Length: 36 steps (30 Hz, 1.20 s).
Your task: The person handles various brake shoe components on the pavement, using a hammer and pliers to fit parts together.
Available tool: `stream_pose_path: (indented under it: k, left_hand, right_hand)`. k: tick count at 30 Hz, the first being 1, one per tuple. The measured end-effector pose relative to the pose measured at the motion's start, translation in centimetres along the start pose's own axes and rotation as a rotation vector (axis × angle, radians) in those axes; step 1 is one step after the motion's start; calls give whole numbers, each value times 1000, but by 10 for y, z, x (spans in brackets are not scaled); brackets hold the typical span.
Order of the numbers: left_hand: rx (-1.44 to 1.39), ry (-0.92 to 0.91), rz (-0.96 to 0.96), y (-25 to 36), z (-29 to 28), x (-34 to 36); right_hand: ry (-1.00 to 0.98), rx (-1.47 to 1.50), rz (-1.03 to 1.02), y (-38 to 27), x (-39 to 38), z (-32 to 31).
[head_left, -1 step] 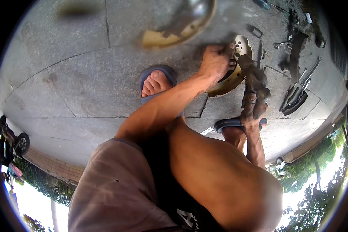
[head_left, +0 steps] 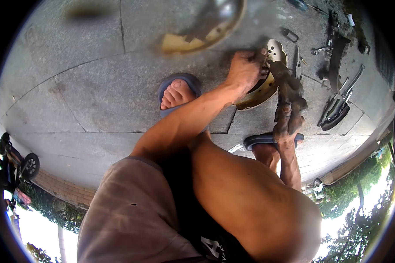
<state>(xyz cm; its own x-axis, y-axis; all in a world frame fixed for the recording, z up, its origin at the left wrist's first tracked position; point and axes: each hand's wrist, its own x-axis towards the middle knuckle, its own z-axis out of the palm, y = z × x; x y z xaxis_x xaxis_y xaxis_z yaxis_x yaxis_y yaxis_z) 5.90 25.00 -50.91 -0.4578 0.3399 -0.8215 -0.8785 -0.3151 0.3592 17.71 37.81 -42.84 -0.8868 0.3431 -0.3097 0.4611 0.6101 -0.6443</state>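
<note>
A round gold-coloured metal plate with holes [head_left: 261, 97], like a brake backing plate, lies on the paving. My left hand [head_left: 246, 70] is closed at its left edge, fingertips pinching near the pale, holed top part; what they hold there is hidden. My right hand [head_left: 287, 122] is wrapped round the grip of a dark, grimy pistol-shaped tool [head_left: 289, 87], its kind not clear. The tool's nose points up and left, at the plate close to my left fingertips. Part of the plate is hidden behind the tool and my left hand.
Right of the plate lie a long curved dark strip [head_left: 336, 63], a metal hand tool [head_left: 338, 103] and a small dark oblong loop [head_left: 290, 35]. A blurred gold curved rim [head_left: 202, 41] shows at the top. My sandalled feet [head_left: 178, 93] flank the work. A wheeled vehicle [head_left: 30, 165] appears far left.
The wheeled vehicle at the far left has shifted slightly to the right in view. My hands, the tool and the plate stay practically in place.
</note>
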Motion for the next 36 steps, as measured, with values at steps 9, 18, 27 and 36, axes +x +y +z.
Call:
stream_pose_path:
  k: [9, 18, 27, 36]
  left_hand:
    - [-7, 19, 7, -2, 6, 3]
    - [86, -4, 9, -7, 0, 6]
    - [98, 33, 59, -2, 3, 3]
    - [15, -93, -15, -7, -6, 8]
  right_hand:
    - [30, 8, -101, 2, -4, -6]
    - [49, 23, -210, 8, -14, -10]
    - [118, 137, -108, -25, 4, -15]
    - [263, -183, 138, 19, 9, -47]
